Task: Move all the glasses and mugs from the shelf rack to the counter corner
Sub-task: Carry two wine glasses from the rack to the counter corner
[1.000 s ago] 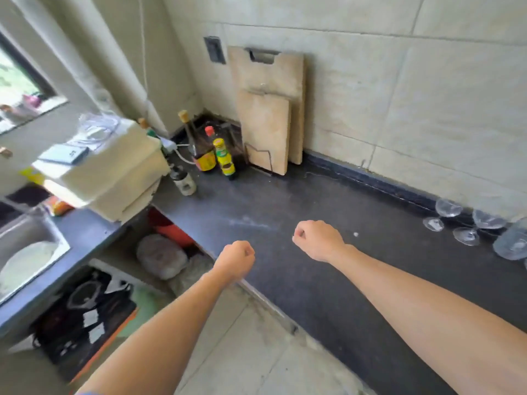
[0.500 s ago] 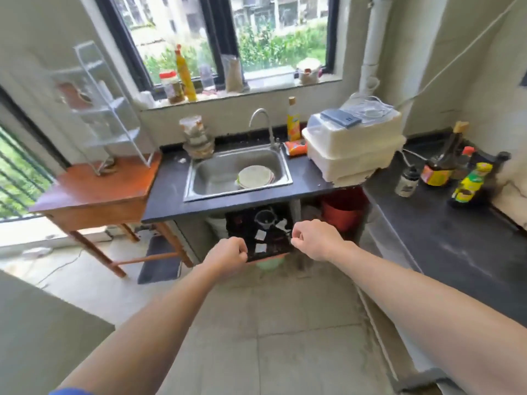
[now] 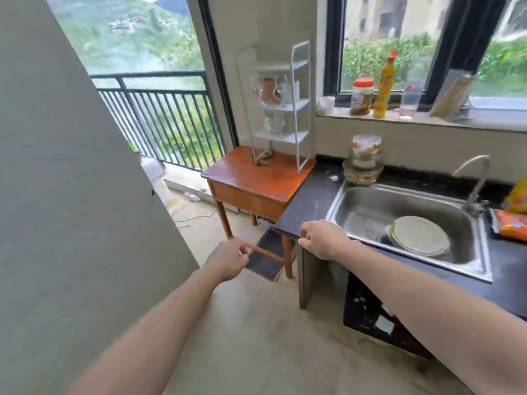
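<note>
While left hand [image 3: 228, 259] and right hand [image 3: 322, 239] hang clenched, empty | right by counter [image 3: 308, 201] edge | shelf rack [image 3: 288, 137] ahead

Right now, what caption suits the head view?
Left hand and right hand, curled and empty, before the shelf rack on the wooden table, its mugs not yet moved.

The shelf rack [image 3: 299, 109] is white and stands on a red-brown, wood-grained surface [image 3: 256, 178]. The upper mug [image 3: 268, 91] is terracotta pink and the lower mug [image 3: 274, 124] is white. The adjoining black surface [image 3: 310, 201] is faintly speckled, with a silver sink [image 3: 356, 201] holding a pale green plate [image 3: 417, 232]. The sill bottle [image 3: 383, 86] is yellow.
</note>
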### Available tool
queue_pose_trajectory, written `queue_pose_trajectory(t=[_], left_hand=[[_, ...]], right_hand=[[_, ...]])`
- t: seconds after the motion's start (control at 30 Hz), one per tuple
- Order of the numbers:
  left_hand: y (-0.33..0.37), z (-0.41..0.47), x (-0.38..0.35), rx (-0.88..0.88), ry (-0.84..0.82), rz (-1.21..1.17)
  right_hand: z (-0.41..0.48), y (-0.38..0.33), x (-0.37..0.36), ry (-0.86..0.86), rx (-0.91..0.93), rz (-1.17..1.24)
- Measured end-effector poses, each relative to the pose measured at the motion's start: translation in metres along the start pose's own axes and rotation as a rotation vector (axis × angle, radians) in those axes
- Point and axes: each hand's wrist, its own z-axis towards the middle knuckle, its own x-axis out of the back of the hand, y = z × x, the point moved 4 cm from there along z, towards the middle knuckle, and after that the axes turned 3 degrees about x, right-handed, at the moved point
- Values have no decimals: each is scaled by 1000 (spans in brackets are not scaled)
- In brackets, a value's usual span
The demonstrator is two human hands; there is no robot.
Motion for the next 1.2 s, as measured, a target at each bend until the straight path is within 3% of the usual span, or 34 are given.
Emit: queue_pose_trajectory(t=[0.27,0.5,0.83,1.07,1.2], left_hand=[[-58,91,62,182,91,-101],[-86,219,119,137,151,-158],[-74,427,210,-74,163,-132],[-27,555,214,-166,112,-241],[9,630,213,-200,136,-368]], right_hand=[[157,-43,20,6,162,-5],[293,-60,40,58,153,-12],[472,-41,104,315,-112,147],[558,29,139,577,-367,320],[606,66,145,721,-470,552]])
